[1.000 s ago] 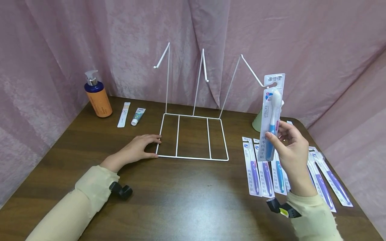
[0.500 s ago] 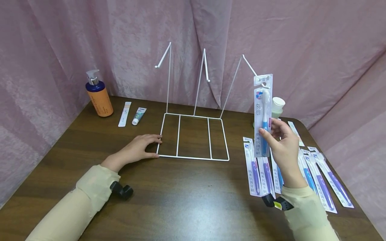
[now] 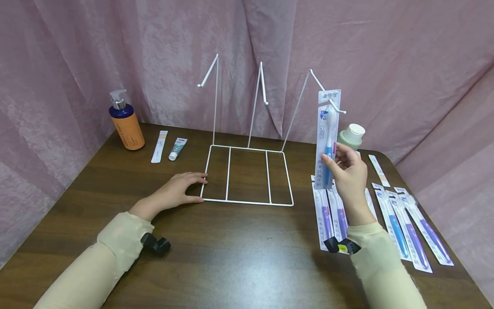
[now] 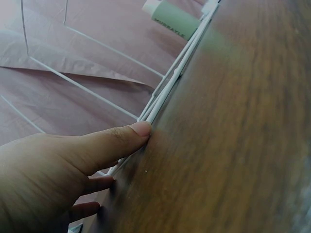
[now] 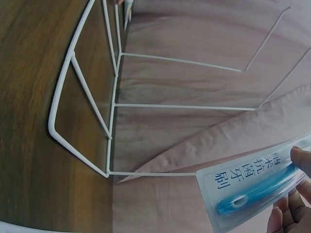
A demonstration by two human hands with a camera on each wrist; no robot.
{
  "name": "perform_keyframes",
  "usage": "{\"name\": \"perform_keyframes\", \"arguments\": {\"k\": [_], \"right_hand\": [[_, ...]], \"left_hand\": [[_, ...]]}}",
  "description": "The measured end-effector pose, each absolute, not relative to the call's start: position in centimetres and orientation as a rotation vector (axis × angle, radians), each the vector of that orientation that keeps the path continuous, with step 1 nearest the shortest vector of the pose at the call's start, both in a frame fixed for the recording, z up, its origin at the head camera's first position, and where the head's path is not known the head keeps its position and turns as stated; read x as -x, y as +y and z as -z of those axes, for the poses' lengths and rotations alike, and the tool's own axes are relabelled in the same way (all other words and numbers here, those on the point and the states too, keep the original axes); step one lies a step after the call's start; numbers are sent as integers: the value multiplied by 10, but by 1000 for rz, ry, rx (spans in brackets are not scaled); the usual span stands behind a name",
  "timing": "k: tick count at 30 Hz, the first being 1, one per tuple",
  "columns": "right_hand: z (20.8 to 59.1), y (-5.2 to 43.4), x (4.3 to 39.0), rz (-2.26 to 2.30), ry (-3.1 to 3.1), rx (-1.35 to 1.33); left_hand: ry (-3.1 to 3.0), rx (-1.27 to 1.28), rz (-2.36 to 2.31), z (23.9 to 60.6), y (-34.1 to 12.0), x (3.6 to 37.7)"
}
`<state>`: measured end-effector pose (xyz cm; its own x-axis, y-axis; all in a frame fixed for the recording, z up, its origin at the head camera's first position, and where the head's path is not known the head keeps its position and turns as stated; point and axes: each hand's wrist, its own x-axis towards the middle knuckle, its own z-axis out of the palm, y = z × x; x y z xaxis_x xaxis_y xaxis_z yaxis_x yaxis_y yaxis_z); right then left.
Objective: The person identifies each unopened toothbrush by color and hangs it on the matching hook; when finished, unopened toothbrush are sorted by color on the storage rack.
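Since a second ago the packaged toothbrush (image 3: 327,139) has travelled left and a little up, from off to the right of the hook to right against it. I keep my right hand (image 3: 349,178) pinched on the card's lower half, thumb on the near face and fingers behind, so the top stays free and upright. Holding low like this leaves the hang hole at the top of the card unobstructed, and that top edge now overlaps the tip of the rightmost hook (image 3: 332,104) of the white wire rack (image 3: 247,176); I cannot tell whether the hook has entered the hole yet. From the right wrist view the pack (image 5: 257,187) slants across the lower right with my fingertips (image 5: 302,160) on its edge.

My left hand (image 3: 181,192) has not moved: it lies flat and relaxed on the table (image 3: 231,253), thumb tip (image 4: 141,129) pressed to the near left corner of the rack base, which steadies the light frame.

To the right, more packed toothbrushes (image 3: 405,227) lie in a row on the table. A green bottle (image 3: 350,136) stands just behind the held pack. Far left sit a pump bottle (image 3: 125,122) and a small toothpaste tube (image 3: 177,149).
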<state>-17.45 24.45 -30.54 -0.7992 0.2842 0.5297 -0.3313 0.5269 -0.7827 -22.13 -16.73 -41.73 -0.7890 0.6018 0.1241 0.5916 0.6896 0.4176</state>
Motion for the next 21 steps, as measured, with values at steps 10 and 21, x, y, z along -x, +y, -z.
{"name": "perform_keyframes", "arguments": {"k": [10,21], "right_hand": [[308,235,199,-1348,-2103,-18],[311,235,229,-1394,-2076,26]], "left_hand": [[2862,-1002,-696,416,-167,222],[2865,-1008,-691,416,-165,224]]}}
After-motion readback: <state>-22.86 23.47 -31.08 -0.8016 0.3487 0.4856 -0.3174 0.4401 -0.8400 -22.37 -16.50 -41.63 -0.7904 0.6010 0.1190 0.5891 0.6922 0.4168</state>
